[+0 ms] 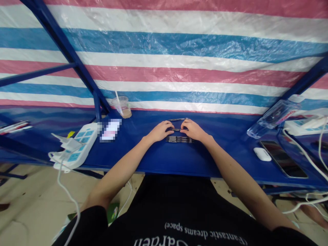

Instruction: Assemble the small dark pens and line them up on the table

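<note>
Both of my hands meet over the middle of a blue table (153, 160). Between them lies a dark pen (176, 130), level and running left to right. My left hand (163, 130) pinches its left end, and my right hand (191, 130) closes on its right end. Just nearer to me, several similar pens (179, 139) rest side by side in a row, their right ends partly under my right wrist. Another pen (176, 119) lies beyond my fingers, partly covered by my right hand.
At the left are a white power strip (83, 143), a blurred-out phone-like item (110, 130) and a plastic cup (124, 107) with a straw. On the right lie a clear bottle (274, 118), a white earbud case (262, 154), a dark phone (284, 160) and cables. Striped sheeting (179, 75) hangs behind.
</note>
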`<state>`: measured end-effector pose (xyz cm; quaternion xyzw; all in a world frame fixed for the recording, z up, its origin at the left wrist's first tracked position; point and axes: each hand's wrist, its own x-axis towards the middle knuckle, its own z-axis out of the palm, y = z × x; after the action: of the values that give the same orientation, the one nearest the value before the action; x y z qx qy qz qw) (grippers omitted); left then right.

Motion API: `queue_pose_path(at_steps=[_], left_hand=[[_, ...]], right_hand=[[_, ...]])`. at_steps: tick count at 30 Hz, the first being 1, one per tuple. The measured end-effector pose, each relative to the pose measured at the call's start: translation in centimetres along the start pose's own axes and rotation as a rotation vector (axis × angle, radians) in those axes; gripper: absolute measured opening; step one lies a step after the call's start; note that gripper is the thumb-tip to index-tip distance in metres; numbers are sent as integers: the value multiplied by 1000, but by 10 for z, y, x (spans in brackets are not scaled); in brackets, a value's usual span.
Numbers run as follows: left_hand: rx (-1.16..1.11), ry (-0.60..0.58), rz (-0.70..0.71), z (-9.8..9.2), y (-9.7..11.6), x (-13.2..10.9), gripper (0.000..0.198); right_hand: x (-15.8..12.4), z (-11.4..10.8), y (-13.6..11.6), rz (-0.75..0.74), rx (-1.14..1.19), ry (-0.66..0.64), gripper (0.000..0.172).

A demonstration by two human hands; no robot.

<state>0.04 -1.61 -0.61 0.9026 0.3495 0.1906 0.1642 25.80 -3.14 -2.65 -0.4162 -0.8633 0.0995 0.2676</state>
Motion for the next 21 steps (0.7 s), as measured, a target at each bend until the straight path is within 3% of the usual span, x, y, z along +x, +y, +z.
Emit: queue_pose_path(at_steps=[5, 13, 21], left_hand=[[29, 42, 6, 0, 0, 0, 10], [53, 178, -11, -5, 6, 2, 16], [88, 182, -41, -8, 10, 2, 16]], right_hand=[[2, -2, -5, 0, -22, 12, 11], [1, -7, -14, 117, 29, 15, 17], [2, -10, -16, 36, -35, 35, 21]])
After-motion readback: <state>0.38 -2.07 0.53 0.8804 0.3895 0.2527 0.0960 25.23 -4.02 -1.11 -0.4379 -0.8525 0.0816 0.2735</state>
